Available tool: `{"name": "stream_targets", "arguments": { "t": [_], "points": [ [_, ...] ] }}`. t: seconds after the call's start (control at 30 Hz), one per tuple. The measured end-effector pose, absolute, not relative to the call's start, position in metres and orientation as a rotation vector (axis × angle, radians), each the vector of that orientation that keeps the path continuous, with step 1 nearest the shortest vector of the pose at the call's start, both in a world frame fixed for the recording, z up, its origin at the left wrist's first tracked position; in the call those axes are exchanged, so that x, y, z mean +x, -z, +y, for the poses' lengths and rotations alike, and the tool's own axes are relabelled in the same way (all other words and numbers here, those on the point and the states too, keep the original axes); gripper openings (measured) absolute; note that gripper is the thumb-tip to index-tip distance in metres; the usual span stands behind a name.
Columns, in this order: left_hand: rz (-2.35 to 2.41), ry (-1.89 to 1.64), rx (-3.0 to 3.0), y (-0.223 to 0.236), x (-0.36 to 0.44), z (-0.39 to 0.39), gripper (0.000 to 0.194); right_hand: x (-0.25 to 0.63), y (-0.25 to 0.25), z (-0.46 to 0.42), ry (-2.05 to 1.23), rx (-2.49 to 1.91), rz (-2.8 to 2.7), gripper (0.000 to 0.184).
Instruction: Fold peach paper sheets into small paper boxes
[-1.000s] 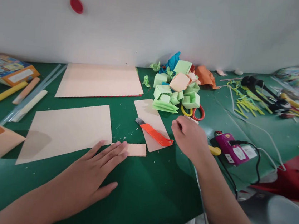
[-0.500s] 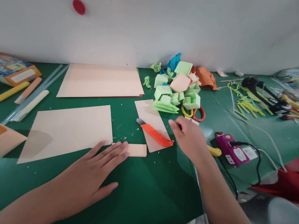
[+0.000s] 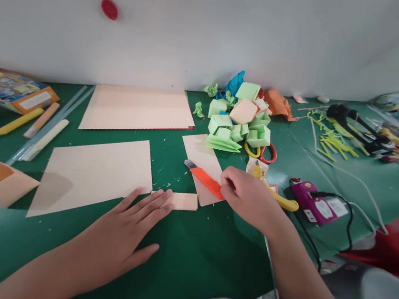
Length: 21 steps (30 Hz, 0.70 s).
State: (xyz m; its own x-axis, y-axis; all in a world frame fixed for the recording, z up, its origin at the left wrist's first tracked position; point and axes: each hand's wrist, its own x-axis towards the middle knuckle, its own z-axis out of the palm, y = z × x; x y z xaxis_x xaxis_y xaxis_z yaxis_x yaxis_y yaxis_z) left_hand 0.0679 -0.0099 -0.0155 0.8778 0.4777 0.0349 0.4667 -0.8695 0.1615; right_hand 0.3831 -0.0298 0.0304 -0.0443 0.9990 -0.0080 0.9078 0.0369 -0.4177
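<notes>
My left hand (image 3: 133, 223) lies flat, fingers spread, with its fingertips pressing on a narrow folded strip of peach paper (image 3: 186, 201). To its left a large peach sheet (image 3: 92, 175) touches the fingers' edge. My right hand (image 3: 248, 193) is closed around the handle end of an orange utility knife (image 3: 206, 181). That end is hidden under the curled fingers. The knife's blade points away to the upper left, and the knife lies across a smaller peach sheet (image 3: 199, 147). A yellow-handled tool (image 3: 283, 200) rests beside my right wrist.
Folded green paper boxes (image 3: 258, 135) and scissors (image 3: 269, 153) lie beyond my right hand. A stack of peach sheets (image 3: 139, 109) stands by the wall. A purple device (image 3: 314, 203) with cords is at right; a folded peach paper shape (image 3: 1, 184) and crayons are at left.
My right hand has moved left onto the knife's handle end, uncovering more of the yellow-handled tool. My left hand has stayed on the folded strip. The view has shifted slightly.
</notes>
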Motion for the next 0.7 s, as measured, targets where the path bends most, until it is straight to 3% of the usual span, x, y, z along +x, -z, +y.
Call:
{"name": "stream_targets", "arguments": {
  "t": [0.27,0.37,0.47,0.6,0.7],
  "points": [
    [0.753,-0.081,2.844,0.014,0.069,-0.010,0.071,0.388,-0.031,-0.025,-0.387,-1.853,-1.808,0.032],
    [0.756,-0.083,2.826,0.013,0.069,-0.010,0.070,0.392,-0.028,-0.023,-0.381,-1.878,-1.809,0.013],
    [0.755,-0.103,2.811,0.012,0.069,-0.010,0.070,0.393,-0.027,-0.023,-0.373,-1.864,-1.918,0.028],
    [0.757,-0.101,2.818,0.012,0.069,-0.011,0.070,0.387,-0.027,-0.028,-0.394,-1.956,-2.070,0.012],
    [0.759,-0.073,2.829,0.012,0.069,-0.011,0.071,0.381,-0.027,-0.031,-0.415,-2.069,-2.088,0.012]
  ]
}}
